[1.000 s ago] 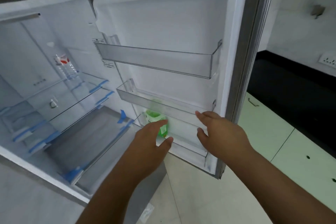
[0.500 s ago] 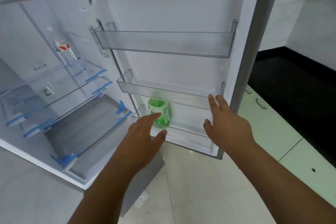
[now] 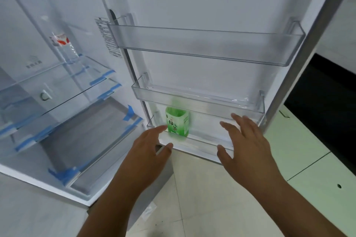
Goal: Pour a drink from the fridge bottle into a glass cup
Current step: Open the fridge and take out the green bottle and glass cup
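A green-labelled drink bottle (image 3: 177, 122) stands in the lowest rack (image 3: 204, 140) of the open fridge door, its top hidden behind the middle rack (image 3: 198, 100). My left hand (image 3: 149, 152) hovers just left of and below the bottle with fingers spread, holding nothing. To the right of the bottle, in front of the lowest rack, my right hand (image 3: 244, 144) is spread open and empty. No glass cup is in view.
The fridge interior (image 3: 57, 90) at left has glass shelves with blue tape and a clear packet with a red label (image 3: 61, 41) at the back. An upper door rack (image 3: 208, 44) is bare. A pale cabinet (image 3: 308, 159) and dark countertop (image 3: 323, 98) sit at right.
The view has moved closer to the door. My right hand has come off the middle rack's right end and dropped lower. My left hand stays near the bottle.
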{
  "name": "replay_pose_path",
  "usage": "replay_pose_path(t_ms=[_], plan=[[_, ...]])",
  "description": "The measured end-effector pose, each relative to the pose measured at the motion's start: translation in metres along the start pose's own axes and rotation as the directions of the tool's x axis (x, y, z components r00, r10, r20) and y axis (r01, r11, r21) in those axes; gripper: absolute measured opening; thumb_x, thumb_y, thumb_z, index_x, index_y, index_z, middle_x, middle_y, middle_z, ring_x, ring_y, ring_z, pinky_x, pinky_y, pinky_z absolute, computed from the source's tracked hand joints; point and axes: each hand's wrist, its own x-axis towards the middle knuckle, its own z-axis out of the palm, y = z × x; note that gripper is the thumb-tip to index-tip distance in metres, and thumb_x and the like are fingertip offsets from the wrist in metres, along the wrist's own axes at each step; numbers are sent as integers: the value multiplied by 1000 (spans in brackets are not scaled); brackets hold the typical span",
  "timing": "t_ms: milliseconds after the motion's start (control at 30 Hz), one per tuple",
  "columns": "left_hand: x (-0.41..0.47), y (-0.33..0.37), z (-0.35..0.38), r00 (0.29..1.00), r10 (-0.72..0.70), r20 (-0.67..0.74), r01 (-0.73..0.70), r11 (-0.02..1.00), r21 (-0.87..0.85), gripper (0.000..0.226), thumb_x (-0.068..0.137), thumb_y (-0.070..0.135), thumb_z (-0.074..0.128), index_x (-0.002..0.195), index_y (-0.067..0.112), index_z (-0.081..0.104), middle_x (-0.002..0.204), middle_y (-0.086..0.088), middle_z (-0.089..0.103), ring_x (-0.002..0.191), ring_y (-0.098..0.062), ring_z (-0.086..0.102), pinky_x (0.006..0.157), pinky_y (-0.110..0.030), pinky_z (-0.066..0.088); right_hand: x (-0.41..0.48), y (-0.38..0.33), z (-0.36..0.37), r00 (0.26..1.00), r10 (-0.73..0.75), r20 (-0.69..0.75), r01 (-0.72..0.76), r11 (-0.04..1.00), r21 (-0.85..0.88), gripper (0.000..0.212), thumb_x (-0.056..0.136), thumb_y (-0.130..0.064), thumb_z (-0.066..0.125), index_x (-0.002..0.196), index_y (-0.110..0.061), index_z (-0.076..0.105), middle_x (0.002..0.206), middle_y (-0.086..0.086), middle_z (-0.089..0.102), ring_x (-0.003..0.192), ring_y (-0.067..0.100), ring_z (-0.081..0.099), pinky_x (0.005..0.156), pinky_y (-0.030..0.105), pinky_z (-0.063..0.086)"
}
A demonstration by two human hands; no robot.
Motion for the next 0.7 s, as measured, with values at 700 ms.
replay_pose_path(t_ms=[700], plan=[[49, -147, -85, 996, 66, 66, -66, 998, -2, 52, 98, 44, 55, 147, 34, 43, 149, 10, 48, 136, -8, 42, 116, -33, 36, 111, -118, 153, 859, 308, 410, -393, 909, 140, 91, 94, -42, 59, 158, -5, 6, 165, 11, 13, 146, 39, 25, 115, 47, 26]])
